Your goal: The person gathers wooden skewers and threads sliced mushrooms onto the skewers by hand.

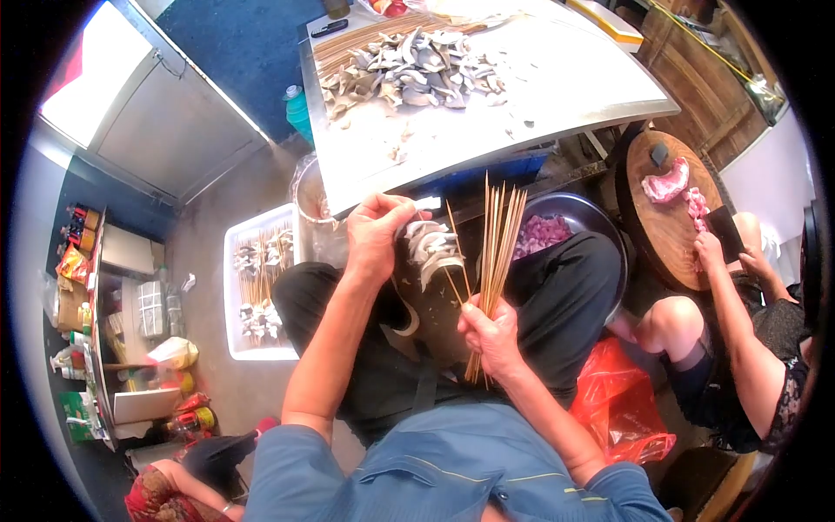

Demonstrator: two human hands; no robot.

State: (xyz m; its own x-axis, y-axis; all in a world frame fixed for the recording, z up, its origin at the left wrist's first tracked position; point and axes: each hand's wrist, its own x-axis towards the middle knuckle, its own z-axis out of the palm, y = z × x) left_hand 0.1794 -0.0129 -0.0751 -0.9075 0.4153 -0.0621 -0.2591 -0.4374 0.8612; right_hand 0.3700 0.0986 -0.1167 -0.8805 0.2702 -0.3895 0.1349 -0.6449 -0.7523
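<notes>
My right hand (489,335) is closed around a bundle of bamboo skewers (497,252), held upright over my lap. One skewer (456,285) leans left out of the same grip, with several grey-white oyster mushroom pieces (432,246) threaded along it. At the left end of those pieces, my left hand (378,230) has its fingers pinched together on a mushroom piece, mostly hidden behind the fingers. Beyond both hands, a large pile of torn mushrooms (422,70) lies on the metal table (557,96), with loose skewers (339,54) behind it.
A white tray (230,300) of filled skewers stands on the floor at left, near a plastic-lined bucket (306,196). Right of my knees sit a metal basin (609,222) of pink pieces and a red bag (622,400). A co-worker's hand (709,250) holds a cleaver at a chopping block (652,187).
</notes>
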